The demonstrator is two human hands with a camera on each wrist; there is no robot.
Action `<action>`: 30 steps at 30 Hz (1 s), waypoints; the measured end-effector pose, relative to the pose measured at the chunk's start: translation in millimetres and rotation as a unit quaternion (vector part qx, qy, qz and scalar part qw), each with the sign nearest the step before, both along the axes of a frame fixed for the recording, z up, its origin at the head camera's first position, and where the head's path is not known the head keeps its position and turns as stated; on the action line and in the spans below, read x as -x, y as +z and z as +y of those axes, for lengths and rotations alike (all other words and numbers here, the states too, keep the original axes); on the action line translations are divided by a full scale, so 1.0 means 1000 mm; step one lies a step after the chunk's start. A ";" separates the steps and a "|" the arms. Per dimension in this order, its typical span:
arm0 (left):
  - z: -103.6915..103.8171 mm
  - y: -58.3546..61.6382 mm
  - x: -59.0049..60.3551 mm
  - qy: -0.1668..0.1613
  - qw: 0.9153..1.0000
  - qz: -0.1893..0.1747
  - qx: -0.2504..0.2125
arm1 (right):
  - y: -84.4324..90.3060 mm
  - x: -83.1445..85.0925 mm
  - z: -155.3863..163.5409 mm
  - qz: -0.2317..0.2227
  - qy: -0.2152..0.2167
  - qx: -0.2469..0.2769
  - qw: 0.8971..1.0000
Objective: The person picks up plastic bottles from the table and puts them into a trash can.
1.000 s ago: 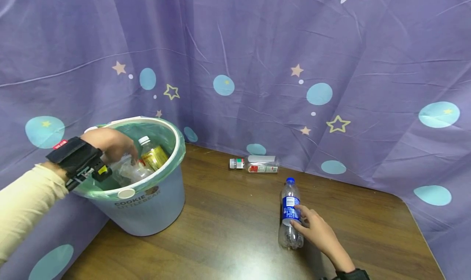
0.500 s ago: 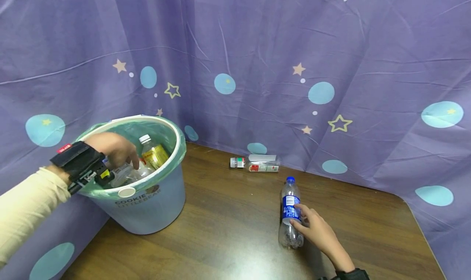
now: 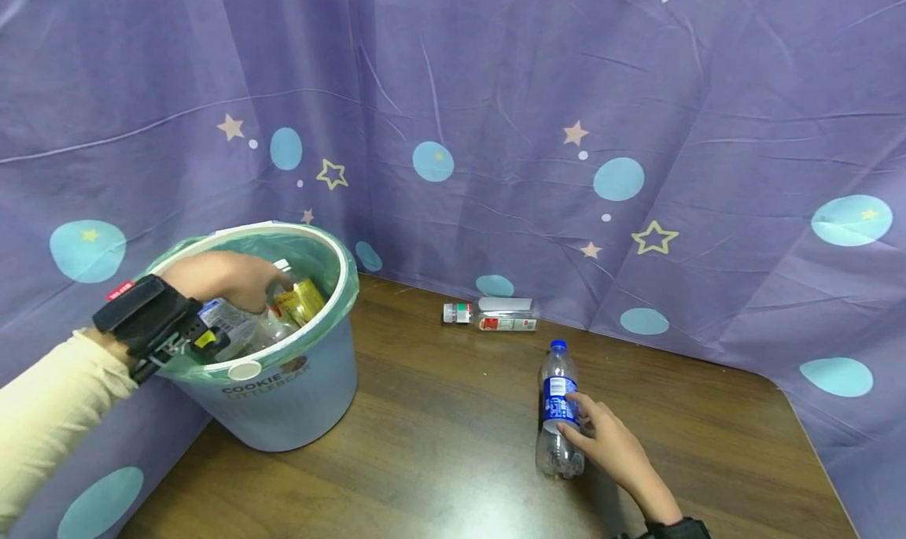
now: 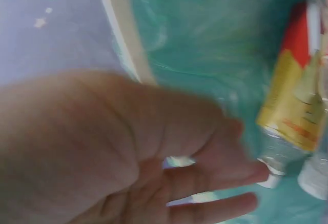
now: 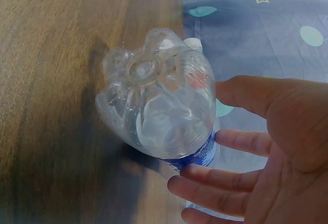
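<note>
Your left hand (image 3: 226,279) is reaching down into the pale blue bucket with the green liner (image 3: 333,248), fingers stretched out and slack above the yellow-labelled plastic bottle (image 3: 300,301) lying among other clear bottles; it is gripping nothing, apparently because the bottles are already resting inside. Your right hand (image 3: 612,444) is lying open beside the clear, blue-labelled plastic bottle with the blue cap (image 3: 557,409) lying on the brown wooden table (image 3: 439,444), fingertips touching its side, not yet wrapping it. A small red-labelled clear bottle (image 3: 488,319) is lying by the purple star-patterned curtain (image 3: 566,90).
</note>
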State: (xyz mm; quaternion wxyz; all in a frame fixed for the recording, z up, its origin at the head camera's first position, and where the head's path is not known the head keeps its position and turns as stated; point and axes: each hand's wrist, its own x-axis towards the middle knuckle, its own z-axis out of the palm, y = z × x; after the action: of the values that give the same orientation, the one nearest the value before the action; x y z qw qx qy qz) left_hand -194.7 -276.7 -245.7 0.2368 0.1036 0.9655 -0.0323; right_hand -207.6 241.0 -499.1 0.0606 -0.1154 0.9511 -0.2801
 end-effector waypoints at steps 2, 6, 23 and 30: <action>0.007 0.005 -0.002 0.008 0.997 0.073 0.012 | 0.001 -0.001 0.001 0.001 -0.001 0.000 1.000; 0.023 0.014 -0.008 -0.002 0.980 0.197 0.037 | 0.002 -0.002 0.002 0.000 -0.005 -0.002 1.000; 0.101 -0.015 -0.056 -0.150 0.839 0.522 -0.018 | 0.015 0.007 -0.003 -0.012 -0.058 -0.033 0.998; 0.124 -0.040 -0.065 -0.179 0.820 0.540 -0.062 | 0.021 0.018 -0.005 0.011 -0.051 -0.057 0.997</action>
State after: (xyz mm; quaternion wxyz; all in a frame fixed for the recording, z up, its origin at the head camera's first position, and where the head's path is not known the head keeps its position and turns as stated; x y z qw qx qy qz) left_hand -130.1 -152.2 -285.6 -0.3392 0.2549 0.9032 -0.0652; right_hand -225.7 236.1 -478.0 0.0422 -0.0658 0.9708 -0.2266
